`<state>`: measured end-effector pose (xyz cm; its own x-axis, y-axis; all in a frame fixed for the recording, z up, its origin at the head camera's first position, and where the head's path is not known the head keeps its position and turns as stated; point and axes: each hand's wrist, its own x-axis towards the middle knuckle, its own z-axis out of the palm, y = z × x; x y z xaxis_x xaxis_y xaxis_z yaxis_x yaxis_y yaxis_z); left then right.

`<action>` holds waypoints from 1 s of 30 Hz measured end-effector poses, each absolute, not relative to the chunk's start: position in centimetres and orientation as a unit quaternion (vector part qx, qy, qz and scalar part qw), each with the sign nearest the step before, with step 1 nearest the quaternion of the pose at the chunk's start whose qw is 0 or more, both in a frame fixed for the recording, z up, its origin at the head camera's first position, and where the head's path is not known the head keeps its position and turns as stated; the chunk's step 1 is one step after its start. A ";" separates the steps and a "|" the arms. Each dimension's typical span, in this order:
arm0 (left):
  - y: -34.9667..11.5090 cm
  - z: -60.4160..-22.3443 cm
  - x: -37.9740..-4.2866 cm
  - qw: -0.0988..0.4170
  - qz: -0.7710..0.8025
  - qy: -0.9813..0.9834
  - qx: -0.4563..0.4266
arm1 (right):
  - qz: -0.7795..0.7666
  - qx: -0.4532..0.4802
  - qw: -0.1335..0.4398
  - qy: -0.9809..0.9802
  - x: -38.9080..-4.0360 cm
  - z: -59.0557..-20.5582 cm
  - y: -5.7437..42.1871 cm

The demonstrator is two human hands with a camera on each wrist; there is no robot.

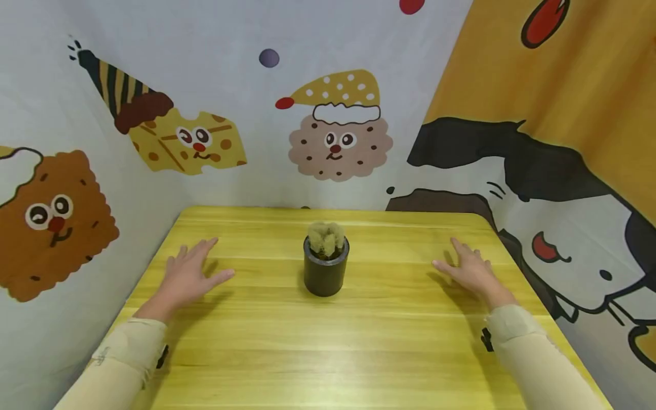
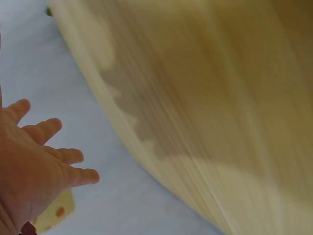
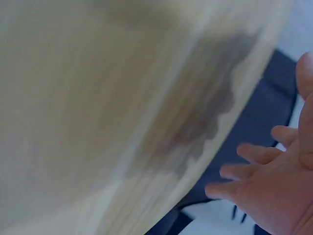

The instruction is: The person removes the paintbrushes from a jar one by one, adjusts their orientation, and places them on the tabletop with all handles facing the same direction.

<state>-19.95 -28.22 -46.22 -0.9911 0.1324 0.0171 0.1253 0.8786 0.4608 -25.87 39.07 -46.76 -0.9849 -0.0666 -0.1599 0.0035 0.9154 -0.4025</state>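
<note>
Head view: one cactus-like plant (image 1: 326, 238), pale and fuzzy, clumped in rounded lobes, real or artificial not determinable; set in one dark cylindrical pot (image 1: 325, 278) with a slight sheen. Position: upright on the yellow wood-grain worktop (image 1: 328, 353), about midway across and toward the far edge, between left hand (image 1: 187, 279) and right hand (image 1: 472, 274), well apart from both. State of both hands: fingers extended and spread, thumbs apart from fingers, nothing in grasp, poised over opposite sides of the worktop, shadows cast below. Handling, by judgement: probably light to moderate in weight, base likely heavier than top; pot wall stiff, perhaps slightly slippery, possibly breakable if ceramic; plant likely soft, easily crushed or shed. Best hold: around the pot wall below the rim, from both sides, clear of the lobes. Backdrop: printed cloth (image 1: 205, 34) with cartoon figures.
</note>
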 end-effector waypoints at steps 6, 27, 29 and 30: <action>-23.5 -46.1 -20.5 0.006 0.311 0.946 0.092 | -0.308 -0.062 0.047 0.948 -26.4 -45.7 34.5; -10.4 -45.6 -19.9 0.022 0.514 0.851 0.106 | -0.525 -0.168 0.053 0.832 -25.2 -44.7 18.6; -10.0 -45.6 -20.0 0.025 0.519 0.847 0.109 | -0.531 -0.169 0.054 0.829 -25.1 -44.8 18.1; -9.9 -45.7 -20.0 0.026 0.521 0.846 0.108 | -0.534 -0.170 0.053 0.827 -25.1 -44.8 17.9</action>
<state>-19.97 -9.85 -45.68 -0.9751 0.2110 0.0684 0.1559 0.4327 0.8880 -25.05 17.90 -44.79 -0.9365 -0.3378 0.0941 -0.2248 0.3724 -0.9005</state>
